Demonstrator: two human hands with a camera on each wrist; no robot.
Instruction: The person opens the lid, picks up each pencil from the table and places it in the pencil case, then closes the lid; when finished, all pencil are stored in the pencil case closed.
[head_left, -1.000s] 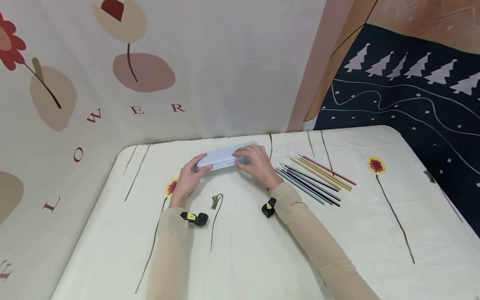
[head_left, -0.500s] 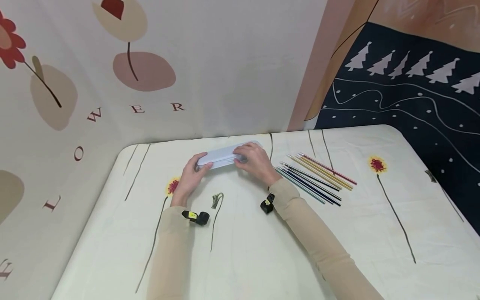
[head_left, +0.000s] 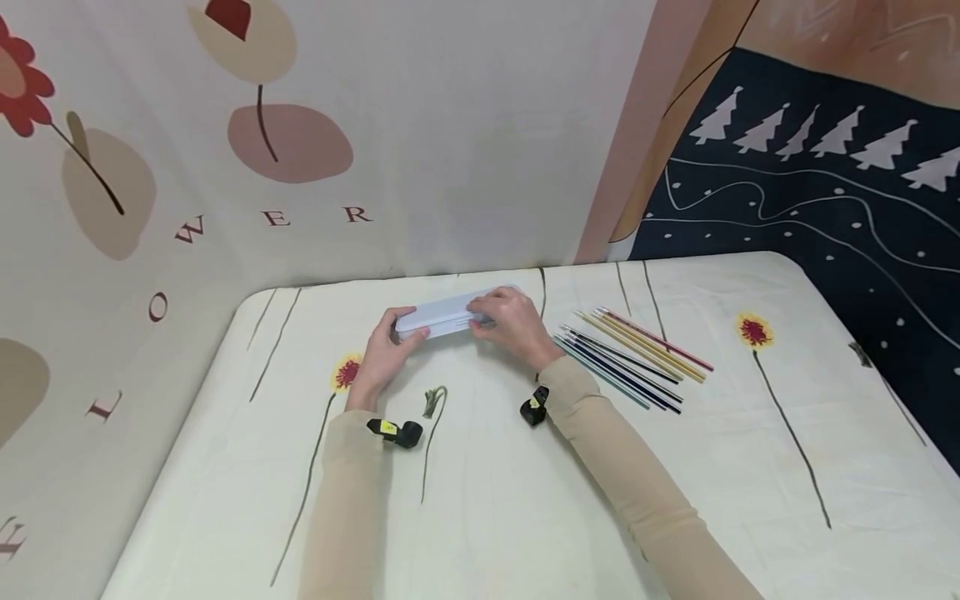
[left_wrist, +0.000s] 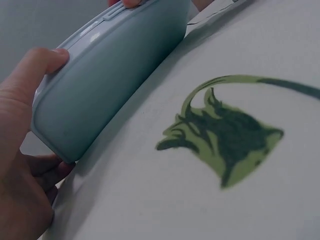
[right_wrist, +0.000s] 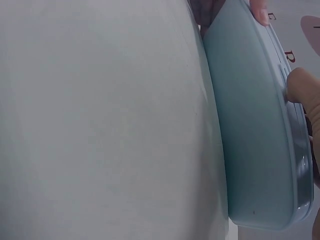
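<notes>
A pale blue plastic pencil case [head_left: 438,313] lies near the table's far edge, tilted up toward me. At its left end my left hand [head_left: 384,357] grips it, with the thumb [left_wrist: 56,59] on the front rim and fingers curled beneath the end. My right hand [head_left: 516,327] pinches the case right of its middle, thumb [right_wrist: 302,86] beside the raised latch on the front side and fingers on the upper face. In both wrist views the smooth underside [right_wrist: 250,130] shows, with its lower edge on the cloth. The lid appears closed; the inside is hidden.
To the right of the case, several pencils [head_left: 633,354] in red, yellow, black, dark blue and teal lie fanned on the white cloth [head_left: 487,517]. The cloth bears printed flowers [head_left: 753,332]. A patterned fabric wall [head_left: 450,167] rises behind the table.
The left hand and its thumb have edged slightly right along the case's front. The right hand and the case stay almost still, and the pencils have not moved.
</notes>
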